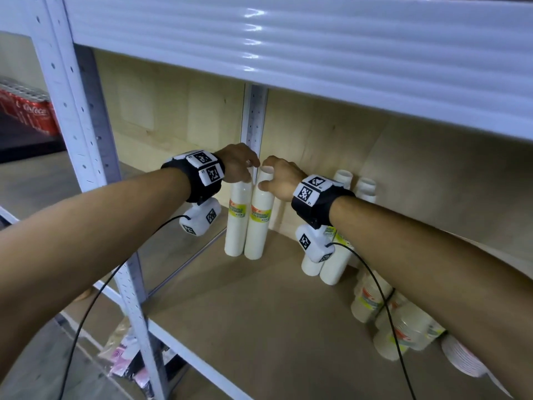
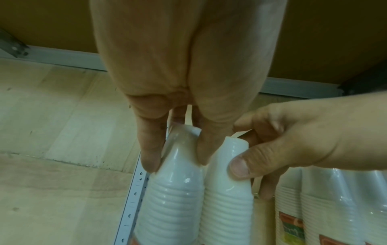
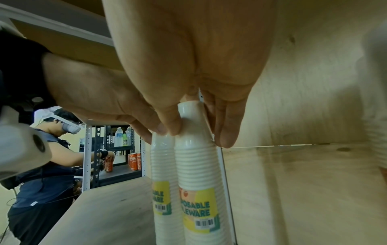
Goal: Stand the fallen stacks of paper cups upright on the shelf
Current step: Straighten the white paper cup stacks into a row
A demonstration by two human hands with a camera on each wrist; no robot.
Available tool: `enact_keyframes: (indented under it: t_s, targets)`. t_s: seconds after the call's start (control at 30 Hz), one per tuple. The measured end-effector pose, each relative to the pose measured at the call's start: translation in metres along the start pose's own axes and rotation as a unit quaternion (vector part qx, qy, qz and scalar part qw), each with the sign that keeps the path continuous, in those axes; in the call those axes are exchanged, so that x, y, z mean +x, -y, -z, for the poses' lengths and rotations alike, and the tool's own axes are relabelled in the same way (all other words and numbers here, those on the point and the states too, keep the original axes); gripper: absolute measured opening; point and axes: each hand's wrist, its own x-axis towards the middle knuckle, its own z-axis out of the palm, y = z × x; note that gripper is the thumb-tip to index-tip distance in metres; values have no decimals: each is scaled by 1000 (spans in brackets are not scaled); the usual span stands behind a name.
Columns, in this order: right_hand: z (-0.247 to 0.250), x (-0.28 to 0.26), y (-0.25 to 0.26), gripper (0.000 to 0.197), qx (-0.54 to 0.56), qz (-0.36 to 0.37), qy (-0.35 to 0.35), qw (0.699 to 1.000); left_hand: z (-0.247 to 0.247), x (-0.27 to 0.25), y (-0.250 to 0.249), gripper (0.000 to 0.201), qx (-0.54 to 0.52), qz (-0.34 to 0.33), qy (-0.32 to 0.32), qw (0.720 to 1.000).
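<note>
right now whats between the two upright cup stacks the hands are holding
Nothing: the left stack and right stack stand touching side by side, clearest in the right wrist view.

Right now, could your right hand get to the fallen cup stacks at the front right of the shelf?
Probably yes, once freed. The right hand grips an upright stack at the back; the fallen stacks lie under that forearm, with open shelf board beside them.
</note>
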Motion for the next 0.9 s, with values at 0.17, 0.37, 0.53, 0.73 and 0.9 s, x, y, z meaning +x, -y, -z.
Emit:
enact_keyframes:
  t_s: [0.17,0.37,0.53,0.73,0.9]
  targets:
    - [1,-3,-3,50,2,0,4,1000,-1,-1,1,38,-27,-4,-8,1000]
    - [7,-17,-8,47,-16,4,-1,1000,0,-8,-13,35,-42,-19,-7,999]
    - [20,-33,-14,48,-21,-8,-6,1000,6,-11,-34,32,-57,-18,41,997]
    - [47,-57,-20,48,-61,-36,-5,997,16,-17,-70,28,-34,-47,77,995]
    - [67,-82,-31,51,-45,-78,-19,996,13,-17,-101,30,-60,-66,96,991]
